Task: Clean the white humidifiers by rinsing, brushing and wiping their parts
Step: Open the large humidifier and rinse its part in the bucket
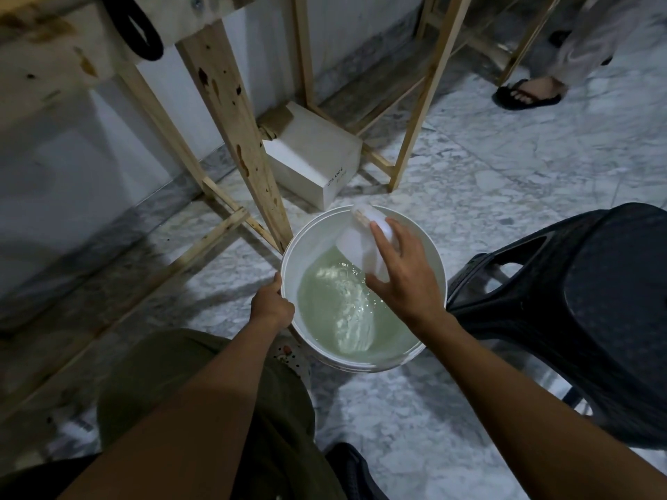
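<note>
Humidifier part, a white plastic shell, was tilted over the far side of the bucket, its lower edge just above or touching the water; can't tell which. The right hand grasped it from above, fingers spread and curled round the shell. The left hand gripped the near-left rim of the bucket, steadying it. Step looked like rinsing. To do it well, probably keep the rim pinned, dip and swirl the part low so nothing slops onto the floor, and turn it so water reaches the inside. The part looked smooth, slightly see-through, blurred, with a tan piece at its top end; wet plastic likely slippery, so a firm grip matters. Water was cloudy greenish, rippled, with light glare. The bucket stood on marble floor, a black plastic stool just beside it at right. A white box and wooden frame legs sat behind. Another person's sandalled foot was well apart, far right.
</note>
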{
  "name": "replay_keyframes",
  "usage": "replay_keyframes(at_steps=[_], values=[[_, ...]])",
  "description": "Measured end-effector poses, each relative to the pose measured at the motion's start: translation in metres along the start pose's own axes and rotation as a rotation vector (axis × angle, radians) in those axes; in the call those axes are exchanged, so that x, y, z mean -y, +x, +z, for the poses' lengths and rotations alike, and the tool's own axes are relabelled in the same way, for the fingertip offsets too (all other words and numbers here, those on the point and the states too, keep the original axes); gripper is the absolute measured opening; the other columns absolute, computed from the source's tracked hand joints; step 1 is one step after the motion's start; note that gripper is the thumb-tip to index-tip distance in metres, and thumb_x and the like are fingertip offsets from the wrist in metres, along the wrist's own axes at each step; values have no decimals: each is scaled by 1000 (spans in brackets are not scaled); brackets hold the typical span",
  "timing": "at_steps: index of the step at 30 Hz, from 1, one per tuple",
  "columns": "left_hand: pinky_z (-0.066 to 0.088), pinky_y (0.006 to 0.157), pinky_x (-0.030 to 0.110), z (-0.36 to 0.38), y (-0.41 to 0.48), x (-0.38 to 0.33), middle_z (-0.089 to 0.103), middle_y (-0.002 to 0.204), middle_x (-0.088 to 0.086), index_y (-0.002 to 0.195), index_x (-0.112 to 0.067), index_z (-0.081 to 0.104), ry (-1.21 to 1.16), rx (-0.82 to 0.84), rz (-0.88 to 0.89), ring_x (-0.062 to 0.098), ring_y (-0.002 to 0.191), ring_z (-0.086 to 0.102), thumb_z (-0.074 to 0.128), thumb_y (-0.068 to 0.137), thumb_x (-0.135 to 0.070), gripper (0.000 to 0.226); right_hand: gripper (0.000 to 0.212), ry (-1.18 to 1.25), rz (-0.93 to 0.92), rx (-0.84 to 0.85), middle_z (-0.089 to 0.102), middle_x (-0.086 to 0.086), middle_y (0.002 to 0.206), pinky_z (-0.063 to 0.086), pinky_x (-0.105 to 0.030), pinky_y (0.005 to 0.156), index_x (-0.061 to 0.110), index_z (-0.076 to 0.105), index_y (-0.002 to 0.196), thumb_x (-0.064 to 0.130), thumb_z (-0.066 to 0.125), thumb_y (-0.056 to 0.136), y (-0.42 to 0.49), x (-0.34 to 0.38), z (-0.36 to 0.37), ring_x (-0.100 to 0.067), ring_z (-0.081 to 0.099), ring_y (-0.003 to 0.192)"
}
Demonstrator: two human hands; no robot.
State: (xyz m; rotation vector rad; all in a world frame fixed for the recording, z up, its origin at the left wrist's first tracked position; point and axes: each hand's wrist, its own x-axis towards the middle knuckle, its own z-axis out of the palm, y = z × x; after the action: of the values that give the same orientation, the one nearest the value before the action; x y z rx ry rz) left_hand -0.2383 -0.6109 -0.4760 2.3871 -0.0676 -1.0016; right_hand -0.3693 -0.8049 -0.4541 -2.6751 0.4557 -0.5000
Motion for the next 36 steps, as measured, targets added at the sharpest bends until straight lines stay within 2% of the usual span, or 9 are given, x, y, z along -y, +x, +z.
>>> replay_keyframes(at_steps=[15,21,25,27,30,31,32,34,36], values=[[44,101,34,3,4,4,54,141,12,153,-20,32,-20,-3,9,31,124,53,51,92,2,68,94,37,59,-59,41,-21,146,43,-40,99,15,36,147,17,86,68,-6,2,1,-38,41,131],[43,100,30,3,5,5,51,145,10,154,-19,28,-51,8,-16,29,128,51,52,93,2,69,94,28,73,-46,41,-20,147,40,-36,100,17,35,148,18,86,69,-6,2,1,-35,39,133],[43,99,31,1,4,4,51,144,10,155,-19,27,-31,20,-11,30,127,51,51,91,3,72,92,38,106,8,40,-19,146,45,-44,99,15,37,149,20,86,70,-7,-1,1,-36,39,133],[46,97,34,-1,2,1,54,140,12,156,-20,25,0,52,3,31,123,53,51,90,0,73,91,133,240,42,39,-16,147,42,-41,103,18,36,150,25,84,73,-4,3,-2,-33,38,133],[45,97,36,-7,-9,-9,50,140,14,153,-18,29,42,61,48,33,124,51,55,91,-14,67,87,346,549,12,42,-5,147,30,-20,105,19,38,149,36,81,76,3,9,-14,-20,39,135],[43,98,35,-11,-14,-14,48,141,14,151,-17,33,45,29,82,33,126,49,57,92,-19,64,87,441,659,6,44,-2,147,31,-22,108,19,40,148,40,81,75,6,11,-19,-18,41,134],[42,97,34,-15,-19,-20,48,142,12,149,-18,36,28,1,113,31,127,48,59,92,-22,61,88,550,753,6,48,-1,145,37,-30,110,20,43,147,46,81,72,9,14,-23,-19,45,132],[41,98,32,-23,-29,-32,49,143,6,148,-22,40,-47,-10,179,26,129,49,63,92,-31,61,85,720,893,-4,56,0,137,48,-43,103,23,47,143,52,77,70,13,19,-32,-20,55,121],[40,107,36,-33,-43,-45,45,149,2,151,-28,36,-131,47,229,22,135,44,66,89,-43,70,75,800,963,-10,57,-2,132,52,-43,97,21,46,143,47,73,79,19,28,-43,-21,59,112]])
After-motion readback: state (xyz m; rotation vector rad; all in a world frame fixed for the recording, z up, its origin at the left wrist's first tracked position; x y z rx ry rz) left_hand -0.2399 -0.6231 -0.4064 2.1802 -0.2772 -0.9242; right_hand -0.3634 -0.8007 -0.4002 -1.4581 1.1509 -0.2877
